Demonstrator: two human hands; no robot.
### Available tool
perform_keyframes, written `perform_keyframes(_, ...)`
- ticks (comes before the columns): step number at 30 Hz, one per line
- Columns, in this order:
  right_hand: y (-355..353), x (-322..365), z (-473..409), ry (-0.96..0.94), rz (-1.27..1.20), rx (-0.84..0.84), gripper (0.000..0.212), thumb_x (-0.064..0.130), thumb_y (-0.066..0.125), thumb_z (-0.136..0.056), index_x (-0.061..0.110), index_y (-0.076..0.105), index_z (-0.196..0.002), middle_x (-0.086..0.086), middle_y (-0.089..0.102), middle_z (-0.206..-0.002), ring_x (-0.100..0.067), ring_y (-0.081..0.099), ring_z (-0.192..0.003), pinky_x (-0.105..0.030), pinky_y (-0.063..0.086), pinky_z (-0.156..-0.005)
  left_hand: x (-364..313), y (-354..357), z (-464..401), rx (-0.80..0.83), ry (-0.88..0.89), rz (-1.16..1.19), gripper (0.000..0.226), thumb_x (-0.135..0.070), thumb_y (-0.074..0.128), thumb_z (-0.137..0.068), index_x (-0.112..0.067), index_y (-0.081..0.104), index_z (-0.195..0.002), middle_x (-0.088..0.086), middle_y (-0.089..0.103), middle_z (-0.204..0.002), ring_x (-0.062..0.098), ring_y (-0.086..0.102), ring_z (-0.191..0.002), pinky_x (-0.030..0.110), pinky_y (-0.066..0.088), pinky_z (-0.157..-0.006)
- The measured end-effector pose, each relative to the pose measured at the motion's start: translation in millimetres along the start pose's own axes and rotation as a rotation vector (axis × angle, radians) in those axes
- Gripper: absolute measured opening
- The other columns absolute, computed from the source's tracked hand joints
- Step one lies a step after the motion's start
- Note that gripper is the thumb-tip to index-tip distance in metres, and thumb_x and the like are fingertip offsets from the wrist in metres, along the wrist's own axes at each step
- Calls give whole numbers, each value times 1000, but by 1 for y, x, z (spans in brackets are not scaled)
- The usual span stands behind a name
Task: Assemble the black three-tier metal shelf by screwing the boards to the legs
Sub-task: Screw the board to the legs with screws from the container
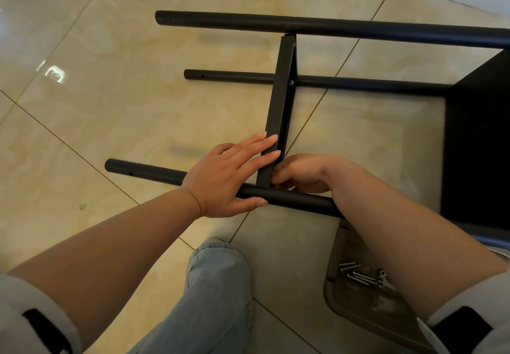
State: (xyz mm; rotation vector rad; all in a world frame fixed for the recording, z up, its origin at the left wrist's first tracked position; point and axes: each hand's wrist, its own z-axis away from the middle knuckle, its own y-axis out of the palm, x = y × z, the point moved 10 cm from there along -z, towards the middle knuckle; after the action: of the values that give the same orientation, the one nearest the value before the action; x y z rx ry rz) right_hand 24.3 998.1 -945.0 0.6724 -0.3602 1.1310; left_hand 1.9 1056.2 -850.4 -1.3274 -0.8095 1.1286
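Head view: my left hand [220, 180], fingers flat, steadies the board [277, 113]; right hand [300, 173] curls at the near leg [289, 198] joint, contents hidden. I judge misalignment could cross-thread the screw.

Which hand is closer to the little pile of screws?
Right. The right hand works at the board-and-leg joint, on the same side as the screws, which lie beside its forearm. The left hand rests on the board, farther away.

Matt black metal legs [331, 24] and board [278, 111]; glossy floor tiles [110, 105]; shiny screws [361, 276], probably steel.
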Motion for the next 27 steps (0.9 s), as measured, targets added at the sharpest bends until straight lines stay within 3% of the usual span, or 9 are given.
perform_keyframes(11,-4,6,7,-4,81,-116,9,9,54,-91,11,63,-91,-6,63,-85,-18,59,-82,-34,49,-82,1,1,-1,5,-6,4,77,-64,34,-87,-20,18,-148,2,15,-157,18,15,-144,39,34,-106)
perform_keyframes(21,-4,-2,10,28,42,-95,15,11,53,-93,18,66,-92,-4,66,-99,-19,59,-96,-38,46,-94,1,1,-1,3,-1,-9,77,-65,31,-88,-20,19,-148,-1,10,-157,15,11,-144,37,32,-106)
perform_keyframes(27,-1,1,10,32,37,-86,17,6,50,-93,13,65,-90,-5,65,-92,-19,59,-90,-38,46,-92,2,2,-1,6,2,13,75,-65,28,-90,-19,18,-149,-1,7,-157,15,10,-144,39,32,-107)
